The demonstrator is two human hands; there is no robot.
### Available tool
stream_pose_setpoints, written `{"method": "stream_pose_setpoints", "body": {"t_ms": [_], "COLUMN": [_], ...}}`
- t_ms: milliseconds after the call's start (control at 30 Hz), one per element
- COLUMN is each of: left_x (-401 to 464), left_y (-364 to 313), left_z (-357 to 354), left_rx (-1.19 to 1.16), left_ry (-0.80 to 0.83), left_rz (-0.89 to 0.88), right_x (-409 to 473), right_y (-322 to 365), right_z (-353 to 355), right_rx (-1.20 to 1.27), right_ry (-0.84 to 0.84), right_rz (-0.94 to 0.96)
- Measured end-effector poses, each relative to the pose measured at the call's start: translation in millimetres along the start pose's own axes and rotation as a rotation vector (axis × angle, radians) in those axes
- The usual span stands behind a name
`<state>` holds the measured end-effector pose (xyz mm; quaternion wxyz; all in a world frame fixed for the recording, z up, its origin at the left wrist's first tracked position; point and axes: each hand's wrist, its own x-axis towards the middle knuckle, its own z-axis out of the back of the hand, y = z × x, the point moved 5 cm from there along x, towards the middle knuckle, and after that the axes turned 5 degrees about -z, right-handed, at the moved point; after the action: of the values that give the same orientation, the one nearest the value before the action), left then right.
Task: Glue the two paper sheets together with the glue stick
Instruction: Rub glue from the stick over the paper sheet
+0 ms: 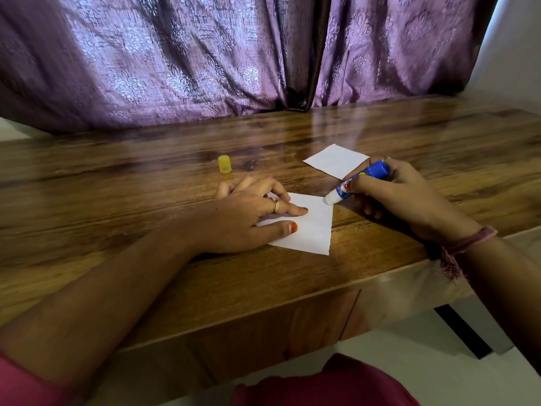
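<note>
Head view: right hand (401, 197) presses glue stick (355, 184) onto near sheet (310, 227)

Brown wooden table top (292, 136): showing dark grain under a glossy varnish, throwing back pale light from the window side. Two white paper sheets, near one (310, 227) and far one (336, 159), both looking matt and smooth. Blue-labelled glue stick (357, 183): shiny plastic barrel, white waxy tip. Small yellow cap (224, 164): looking like translucent plastic. Purple patterned curtain (175, 60): woven cloth, giving off a soft sheen along the folds. Gold-coloured ring (276, 205) glinting like metal.
</note>
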<state>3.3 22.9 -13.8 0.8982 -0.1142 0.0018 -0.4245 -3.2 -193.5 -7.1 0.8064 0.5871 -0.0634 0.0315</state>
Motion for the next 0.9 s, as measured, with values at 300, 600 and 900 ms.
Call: {"method": "stream_pose_setpoints", "body": {"t_ms": [300,600,900], "left_x": [0.5,1.2,0.4], "left_y": [0.5,0.8,-0.3], "left_z": [-1.0,-0.6,0.3], "left_rx": [0.006,0.009,-0.017], "left_ry": [0.002,-0.003,-0.004], "left_rz": [0.013,0.004,0.006], "right_x": [-1.1,-3.5,-4.5], "right_y": [0.5,3.5,6.1], "right_z": [2.4,-0.3,-2.5], "right_rx": [-0.003,0.012,-0.023], "right_ry": [-0.002,0.015,0.069], "right_rz": [-0.005,0.026,0.081]}}
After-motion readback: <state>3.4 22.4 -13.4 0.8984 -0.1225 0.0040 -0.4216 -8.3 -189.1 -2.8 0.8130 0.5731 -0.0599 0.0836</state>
